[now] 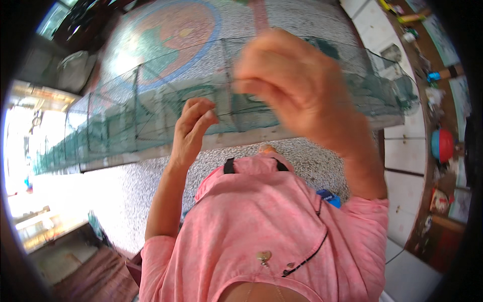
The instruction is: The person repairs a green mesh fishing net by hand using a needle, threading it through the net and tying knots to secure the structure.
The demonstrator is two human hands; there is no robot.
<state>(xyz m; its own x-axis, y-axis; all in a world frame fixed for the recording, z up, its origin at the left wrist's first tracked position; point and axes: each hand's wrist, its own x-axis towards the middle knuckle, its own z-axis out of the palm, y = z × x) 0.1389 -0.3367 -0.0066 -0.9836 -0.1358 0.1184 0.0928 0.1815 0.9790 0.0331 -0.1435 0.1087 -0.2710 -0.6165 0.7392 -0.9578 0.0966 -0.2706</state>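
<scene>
While a long green net (118,123) stretches from left to right along a pale board (239,137), the left hand (192,123) shows over its middle, half curled, thumb near the fingertips. The right hand (294,75), blurred, is raised nearer the head with fingers bent inward; whether either grips a strand cannot be told. Around the board lies a speckled floor (314,163), with a coloured round pattern (176,38) beyond, and white cupboards (405,155) line the right.
</scene>
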